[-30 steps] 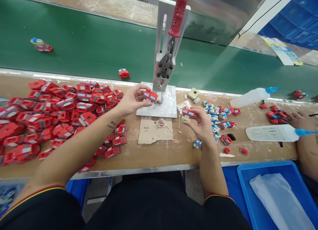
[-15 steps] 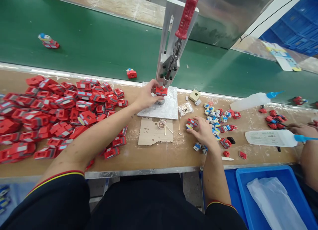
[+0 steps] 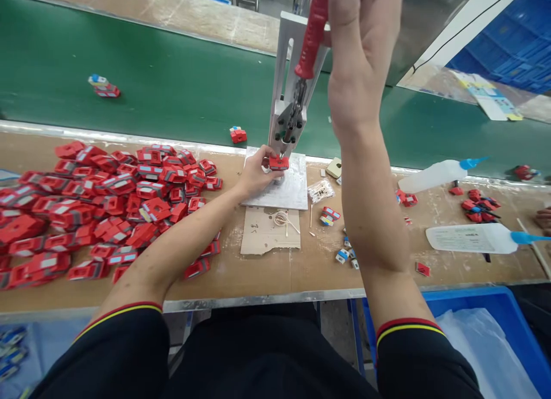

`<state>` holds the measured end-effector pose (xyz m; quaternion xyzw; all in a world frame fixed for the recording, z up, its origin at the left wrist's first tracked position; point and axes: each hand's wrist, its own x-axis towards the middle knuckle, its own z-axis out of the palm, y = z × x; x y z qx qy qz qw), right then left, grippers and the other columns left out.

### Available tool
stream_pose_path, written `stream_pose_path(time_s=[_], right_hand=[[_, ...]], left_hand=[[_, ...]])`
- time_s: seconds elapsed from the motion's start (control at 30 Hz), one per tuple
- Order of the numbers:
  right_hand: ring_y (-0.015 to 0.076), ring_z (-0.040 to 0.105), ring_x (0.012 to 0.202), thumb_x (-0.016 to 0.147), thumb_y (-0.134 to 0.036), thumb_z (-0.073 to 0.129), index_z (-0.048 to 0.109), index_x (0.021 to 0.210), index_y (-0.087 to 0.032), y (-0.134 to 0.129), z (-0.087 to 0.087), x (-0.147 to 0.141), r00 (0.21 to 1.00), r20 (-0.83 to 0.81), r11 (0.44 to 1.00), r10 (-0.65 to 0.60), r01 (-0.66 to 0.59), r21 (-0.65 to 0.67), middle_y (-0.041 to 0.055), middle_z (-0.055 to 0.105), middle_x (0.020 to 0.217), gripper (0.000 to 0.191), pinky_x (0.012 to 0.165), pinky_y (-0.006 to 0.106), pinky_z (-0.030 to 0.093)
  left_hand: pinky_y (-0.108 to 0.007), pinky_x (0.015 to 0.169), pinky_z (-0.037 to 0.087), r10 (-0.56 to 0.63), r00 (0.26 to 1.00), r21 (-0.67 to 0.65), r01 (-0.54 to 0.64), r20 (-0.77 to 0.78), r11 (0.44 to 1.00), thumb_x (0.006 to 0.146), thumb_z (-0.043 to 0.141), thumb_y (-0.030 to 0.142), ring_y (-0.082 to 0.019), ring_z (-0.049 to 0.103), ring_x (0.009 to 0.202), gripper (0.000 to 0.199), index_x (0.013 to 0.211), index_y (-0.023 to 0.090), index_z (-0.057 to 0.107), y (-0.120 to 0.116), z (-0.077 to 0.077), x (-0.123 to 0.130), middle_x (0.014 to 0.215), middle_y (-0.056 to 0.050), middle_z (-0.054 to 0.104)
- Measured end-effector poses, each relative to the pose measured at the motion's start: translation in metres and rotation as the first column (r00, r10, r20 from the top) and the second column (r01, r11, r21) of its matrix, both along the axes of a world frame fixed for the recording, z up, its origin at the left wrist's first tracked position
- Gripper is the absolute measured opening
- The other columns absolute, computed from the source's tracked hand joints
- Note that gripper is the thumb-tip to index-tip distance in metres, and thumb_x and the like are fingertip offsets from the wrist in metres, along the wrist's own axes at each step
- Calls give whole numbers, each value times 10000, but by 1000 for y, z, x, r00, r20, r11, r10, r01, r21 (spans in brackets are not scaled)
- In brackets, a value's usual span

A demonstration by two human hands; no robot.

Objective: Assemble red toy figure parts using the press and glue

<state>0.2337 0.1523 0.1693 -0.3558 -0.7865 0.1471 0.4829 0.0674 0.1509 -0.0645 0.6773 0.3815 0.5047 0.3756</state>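
Under the tip of the metal press [image 3: 289,120], my left hand [image 3: 257,172] pinches a red block [image 3: 279,162] above the metal base plate [image 3: 297,186]. My right hand [image 3: 365,37] is raised at the top of the view, against the press's red lever handle [image 3: 312,40], its fingers wrapped round it as far as they show; the upper part is cut off by the frame. On the table right of the plate sits a small red, white and blue piece [image 3: 329,216].
A large pile of red blocks [image 3: 116,183] covers the left of the table. Cotton swabs [image 3: 321,190] lie beside the plate. Two white bottles [image 3: 471,239] stand out at the right, near another person's hand [image 3: 543,216]. A green belt [image 3: 172,77] runs behind, carrying several pieces.
My right hand has left the small piece on the table and risen to the lever handle. The left hand stays at the press with the red block. Pieces on the belt have shifted right.
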Motion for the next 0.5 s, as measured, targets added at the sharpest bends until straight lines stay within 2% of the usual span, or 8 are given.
stream_pose_path(time_s=[0.1, 0.17, 0.23, 0.37, 0.5], right_hand=[[261, 777, 1020, 1045, -739, 504, 690, 1318, -342, -23, -9, -8, 986, -103, 982, 134, -118, 148, 44, 711, 1091, 517, 830, 408, 639], [201, 749, 816, 1084, -719, 416, 739, 1206, -342, -48, -23, -10, 947, -222, 952, 231, -173, 253, 12, 700, 955, 511, 702, 358, 598], [184, 711, 728, 1117, -648, 405, 778, 1089, -321, -70, -38, -11, 930, -234, 920, 283, -195, 339, -4, 708, 858, 498, 674, 360, 562], [190, 735, 826, 1149, -543, 394, 769, 1029, -241, -95, -60, -6, 968, 41, 875, 246, -240, 421, 20, 762, 882, 497, 803, 395, 535], [184, 725, 907, 1160, -586, 278, 740, 1039, -220, -100, -66, -6, 916, 332, 856, 226, -349, 380, 31, 756, 931, 601, 888, 404, 493]], left_hand=[[-336, 788, 577, -11, 1000, 4, 11, -2, 1000, 716, 887, 132, -159, 691, 850, 466, 1007, 246, 542, -1, -1, 1, 985, 10, 706], [-340, 784, 567, -26, 1000, 11, 26, -10, 1000, 748, 876, 129, -165, 693, 864, 441, 1004, 249, 538, -5, 1, 2, 996, 0, 719], [-342, 785, 560, -33, 999, 9, 33, -19, 999, 782, 857, 124, -164, 686, 870, 419, 1010, 250, 530, -9, 6, 1, 1003, 0, 721], [-353, 833, 553, -34, 998, -9, 33, -46, 999, 831, 826, 105, -164, 678, 908, 415, 1063, 248, 512, -18, 15, 0, 1026, 12, 712], [-402, 918, 533, -31, 991, 3, 32, -130, 999, 877, 787, 140, -196, 686, 961, 344, 1048, 243, 507, -19, 18, 0, 1015, 10, 726]])
